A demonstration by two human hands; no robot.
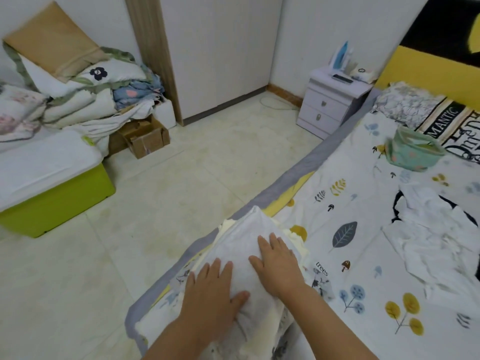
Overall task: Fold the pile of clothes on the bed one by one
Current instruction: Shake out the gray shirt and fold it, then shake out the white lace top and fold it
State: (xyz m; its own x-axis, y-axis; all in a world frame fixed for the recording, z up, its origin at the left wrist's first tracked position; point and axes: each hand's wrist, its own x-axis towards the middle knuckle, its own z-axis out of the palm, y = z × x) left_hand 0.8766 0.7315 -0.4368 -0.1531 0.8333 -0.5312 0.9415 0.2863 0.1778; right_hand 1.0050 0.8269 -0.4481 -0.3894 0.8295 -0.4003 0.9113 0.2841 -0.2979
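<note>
Pressing flat with fingers spread, the left hand [213, 289] and right hand [279, 263] grasp nothing; they rest on a folded white garment [246, 229] topping a stack at the bed [298, 165] edge, about six o'clock. Unfolded clothes [436, 240] wait at three o'clock. Pushing toward nine o'clock could tip the stack onto the floor [168, 190].

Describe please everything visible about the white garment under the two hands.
The white folded garment looks like soft, thin cloth, slightly wrinkled. It lies flat on top of cream-yellow folded clothes at the bed's near corner by the grey edge. The left hand and right hand press on it with straight fingers.
</note>
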